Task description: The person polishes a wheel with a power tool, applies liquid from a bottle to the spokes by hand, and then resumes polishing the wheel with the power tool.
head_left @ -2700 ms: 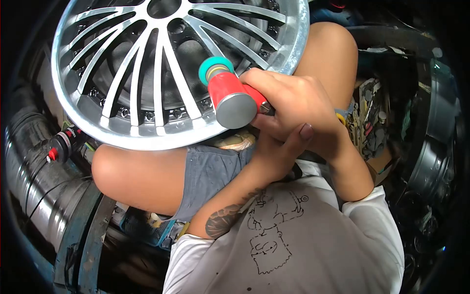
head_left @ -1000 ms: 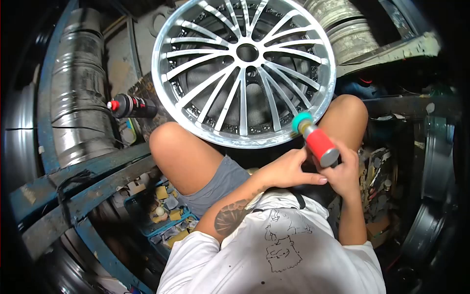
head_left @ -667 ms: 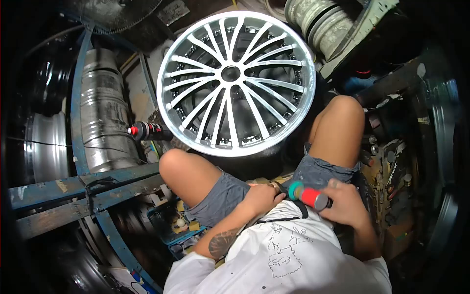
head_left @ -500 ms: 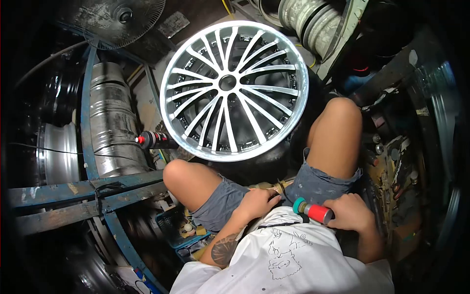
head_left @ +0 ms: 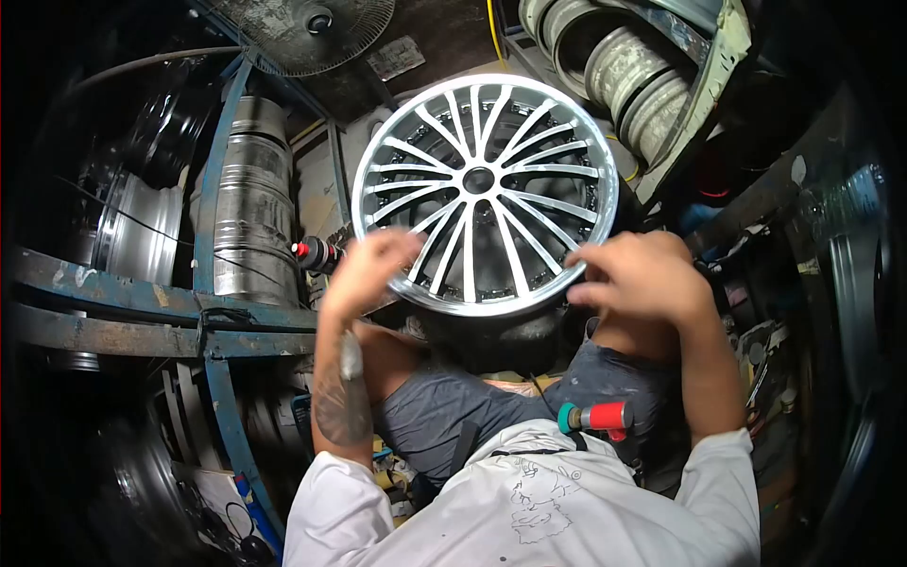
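A silver multi-spoke wheel rim (head_left: 482,309) lies face up in front of my knees, its spokes bright and the gaps between them dark. My left hand (head_left: 376,267), blurred by motion, is over the rim's near left edge with fingers stretched toward the spokes. At the near right edge is my right hand (head_left: 638,274), thumb and fingers apart and curved, fingertips right by the lip. Neither hand shows anything in its grasp. A small red and grey power tool (head_left: 605,416) with a round teal pad rests on my lap, away from both hands.
Left of the wheel stands a blue metal frame (head_left: 227,180) with stacked metal barrels (head_left: 253,208) behind it. A red-capped bottle (head_left: 316,253) is beside the rim. Old wheels (head_left: 628,80) sit at the back right, and a fan (head_left: 321,24) at the back left.
Both hands have lifted from my lap and reached forward to the rim's near edges. My right hand has let go of the red tool, which stays on my lap. The view has shifted.
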The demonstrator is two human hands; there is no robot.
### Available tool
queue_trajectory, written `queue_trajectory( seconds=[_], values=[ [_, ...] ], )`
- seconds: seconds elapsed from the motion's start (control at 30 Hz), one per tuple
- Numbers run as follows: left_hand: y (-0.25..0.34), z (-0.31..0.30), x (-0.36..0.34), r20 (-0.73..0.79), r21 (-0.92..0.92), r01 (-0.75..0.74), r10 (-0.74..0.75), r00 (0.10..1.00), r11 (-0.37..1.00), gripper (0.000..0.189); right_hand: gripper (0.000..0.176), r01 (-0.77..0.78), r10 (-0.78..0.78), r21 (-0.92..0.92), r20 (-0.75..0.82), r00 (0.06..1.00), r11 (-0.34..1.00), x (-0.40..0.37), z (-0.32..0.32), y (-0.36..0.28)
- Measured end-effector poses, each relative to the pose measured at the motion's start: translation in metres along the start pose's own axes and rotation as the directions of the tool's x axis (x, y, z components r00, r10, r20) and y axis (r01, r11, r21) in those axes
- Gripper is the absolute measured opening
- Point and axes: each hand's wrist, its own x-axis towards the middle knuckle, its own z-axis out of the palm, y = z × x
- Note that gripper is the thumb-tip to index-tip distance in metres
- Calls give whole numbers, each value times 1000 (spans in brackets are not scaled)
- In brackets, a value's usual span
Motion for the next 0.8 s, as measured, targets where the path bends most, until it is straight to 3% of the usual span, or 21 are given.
queue_trajectory(
  seconds=[0.03, 0.07, 0.1, 0.13, 0.17, 0.2, 0.23, 0.3, 0.37, 0.47, 0.5, 0.53, 0.57, 0.6, 0.7, 0.8],
  values=[
    [-19, -24, 22, -209, -26, -154, 145, 967, 988, 33, 41, -36, 39, -61, 47, 998, 997, 22, -12, 2],
    [-38, -44, 42, -435, 75, -94, 117, 893, 993, 38, 39, -48, 49, -73, 6, 999, 996, 49, -14, 17],
    [-58, -62, 57, -556, 170, -33, 124, 822, 985, 41, 36, -65, 62, -81, -35, 997, 995, 76, -8, 35],
    [-69, -75, 65, -648, 277, 106, 104, 754, 955, 42, 33, -136, 127, -135, -78, 989, 981, 100, -1, 49],
    [-111, -85, 82, -725, 386, 118, 222, 652, 915, 43, 30, -208, 188, -187, -124, 974, 960, 120, 9, 61],
    [-141, -88, 88, -772, 371, 182, 193, 606, 911, 45, 29, -214, 192, -153, -150, 970, 965, 133, 27, 76],
    [-191, -89, 99, -780, 353, 163, 193, 595, 921, 49, 27, -221, 198, -120, -178, 964, 968, 144, 43, 91],
    [-228, -101, 108, -689, 290, 426, -121, 714, 857, 56, 29, -273, 244, -141, -195, 950, 952, 153, 42, 81],
    [-221, -107, 106, -750, 270, 324, -14, 662, 907, 57, 34, -269, 261, -5, -227, 938, 963, 161, 41, 78],
    [-180, -96, 107, -745, 250, 416, -101, 659, 874, 50, 45, -360, 347, -179, -102, 932, 916, 167, 50, 100],
    [-177, -93, 111, -735, 240, 429, -126, 666, 871, 49, 49, -363, 360, -147, -51, 932, 920, 171, 53, 102],
    [-187, -90, 126, -715, 233, 329, -68, 695, 915, 52, 53, -368, 370, -116, -1, 929, 923, 175, 55, 103],
    [-208, -91, 148, -671, 148, 240, -80, 737, 959, 53, 57, -372, 377, -86, 44, 925, 924, 182, 55, 104],
    [-181, -82, 151, -551, -190, 203, -275, 788, 961, 54, 66, -357, 360, -90, 13, 933, 930, 188, 65, 100],
    [-135, -64, 159, -376, -417, 111, -282, 883, 902, 54, 69, -457, 460, 54, -148, 876, 888, 192, 76, 89],
    [-127, -58, 157, -274, -600, 61, -277, 921, 797, 54, 72, -458, 458, 57, -231, 859, 887, 199, 85, 90]
  ],
)
